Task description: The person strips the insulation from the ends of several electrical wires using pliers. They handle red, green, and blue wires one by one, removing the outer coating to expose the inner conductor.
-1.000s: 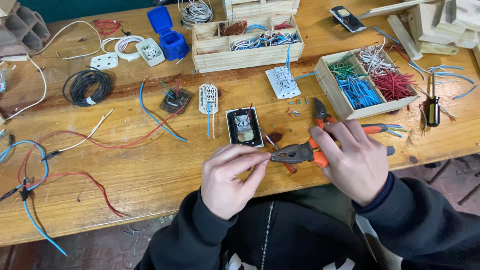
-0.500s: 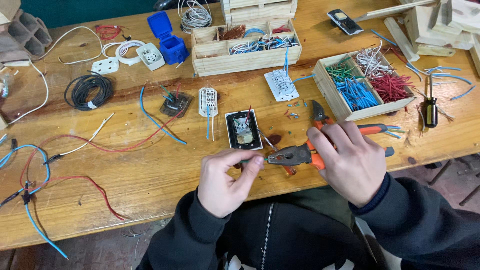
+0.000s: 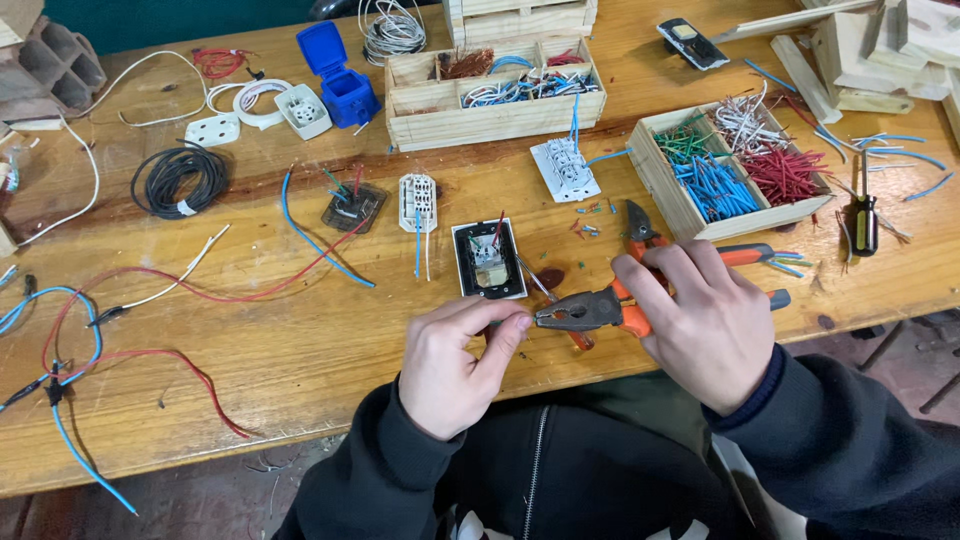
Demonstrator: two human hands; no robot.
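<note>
just right hand (image 3: pixel 712 320) around orange-handled pliers (image 3: pixel 590 312)

Pliers (image 3: pixel 590 312): dark steel head with orange grips, lying nearly level over the near edge of the worktop (image 3: pixel 300 330), nose pointing toward the person's left.
Pliers' state: head closed or almost closed; grips wrapped by the right hand (image 3: pixel 705 320).
Small piece: pinched between thumb and fingertips of the left hand (image 3: pixel 455 360), right at the pliers' nose; too small and too covered to identify.
Place: just in front of the dark-framed switch plate (image 3: pixel 488 260).
</note>
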